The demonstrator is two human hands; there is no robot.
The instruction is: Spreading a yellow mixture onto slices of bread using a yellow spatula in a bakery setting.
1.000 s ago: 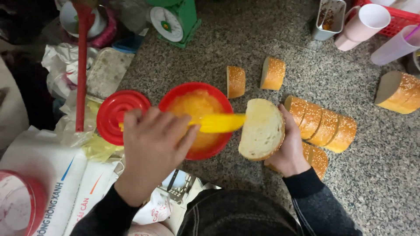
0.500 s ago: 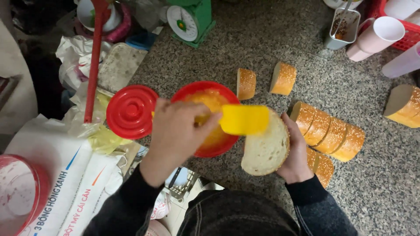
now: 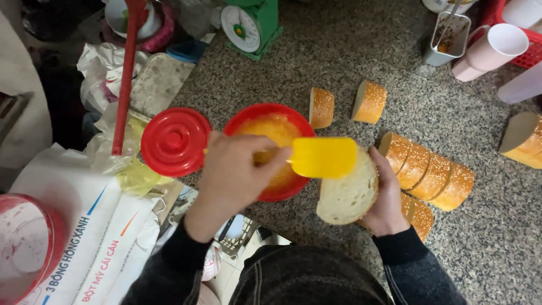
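My left hand (image 3: 237, 169) grips a yellow spatula (image 3: 323, 157), whose flat blade lies over the top edge of a cut bread piece (image 3: 345, 195). My right hand (image 3: 388, 200) holds that bread piece from behind, its white crumb side facing up. Under my left hand stands a red bowl (image 3: 271, 113) of orange-yellow spread, with its red lid (image 3: 175, 141) beside it on the left.
A row of sesame-crusted bread pieces (image 3: 429, 169) lies right of my right hand, two more pieces (image 3: 370, 101) farther back, another (image 3: 522, 141) at the right edge. A green scale (image 3: 251, 25), pink cups (image 3: 491, 51), a metal tin (image 3: 449, 36) and printed sacks (image 3: 84, 243) surround the granite counter (image 3: 339, 56).
The spatula has moved from the bowl rightward onto the bread, and its blade has turned flat. My right hand has shifted the bread slightly.
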